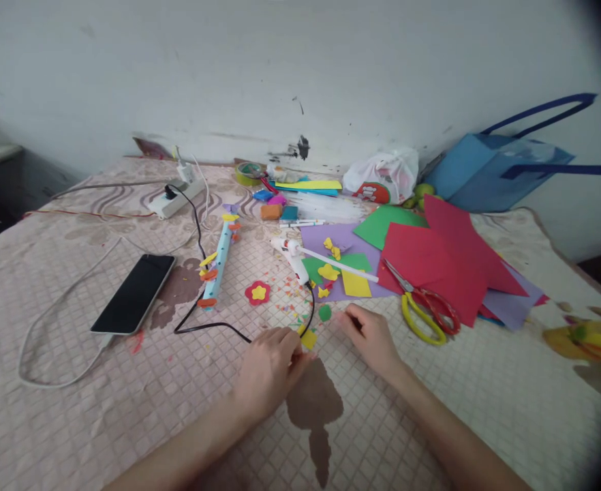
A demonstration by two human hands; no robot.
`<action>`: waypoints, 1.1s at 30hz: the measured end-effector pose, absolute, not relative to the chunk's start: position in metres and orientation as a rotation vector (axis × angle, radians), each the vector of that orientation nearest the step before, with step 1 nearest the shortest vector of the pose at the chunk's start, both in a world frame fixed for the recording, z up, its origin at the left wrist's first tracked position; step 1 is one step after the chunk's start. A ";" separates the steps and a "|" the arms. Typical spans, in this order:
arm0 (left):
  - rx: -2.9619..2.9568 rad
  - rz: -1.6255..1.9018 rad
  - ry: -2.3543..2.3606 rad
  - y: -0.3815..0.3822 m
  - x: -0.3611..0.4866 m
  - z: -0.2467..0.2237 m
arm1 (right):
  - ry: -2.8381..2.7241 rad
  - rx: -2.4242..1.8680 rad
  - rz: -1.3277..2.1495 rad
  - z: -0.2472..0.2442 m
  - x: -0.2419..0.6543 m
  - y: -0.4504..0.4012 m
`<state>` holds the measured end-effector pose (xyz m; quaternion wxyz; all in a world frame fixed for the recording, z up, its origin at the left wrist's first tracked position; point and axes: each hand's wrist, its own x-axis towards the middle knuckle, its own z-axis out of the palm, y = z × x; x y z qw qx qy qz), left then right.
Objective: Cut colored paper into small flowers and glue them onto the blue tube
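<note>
My left hand (274,365) rests on the cloth with its fingers curled under, and nothing shows in it. A yellow paper scrap (308,338) lies by its fingertips. Loosely closed, my right hand (372,335) sits to the right, also with nothing visible in it. Close to it is a small green paper piece (325,313). Beyond both hands lies a white glue gun (296,264) with a long glue stick (338,263) in its back. A red flower with a yellow centre (257,292) lies left of the gun. Farther left is a light-blue strip (219,259) decorated with yellow and orange pieces.
Red-and-yellow-handled scissors (423,314) lie by red sheets (433,266). A phone (134,294) is on a charging cable at left, with a power strip (175,198) behind. A white plastic bag (382,176) and a blue bag (495,170) stand along the wall.
</note>
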<state>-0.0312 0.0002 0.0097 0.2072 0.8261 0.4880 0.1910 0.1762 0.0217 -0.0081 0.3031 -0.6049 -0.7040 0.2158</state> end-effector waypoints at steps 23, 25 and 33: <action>2.302 0.687 1.062 -0.006 -0.024 -0.007 | -1.590 -1.528 0.704 -0.022 0.195 0.021; 2.329 0.686 1.010 -0.006 -0.024 -0.005 | -1.618 -1.538 0.690 -0.022 0.195 0.021; 2.347 0.610 1.074 -0.004 -0.026 -0.008 | -1.746 -1.490 0.626 -0.020 0.192 0.019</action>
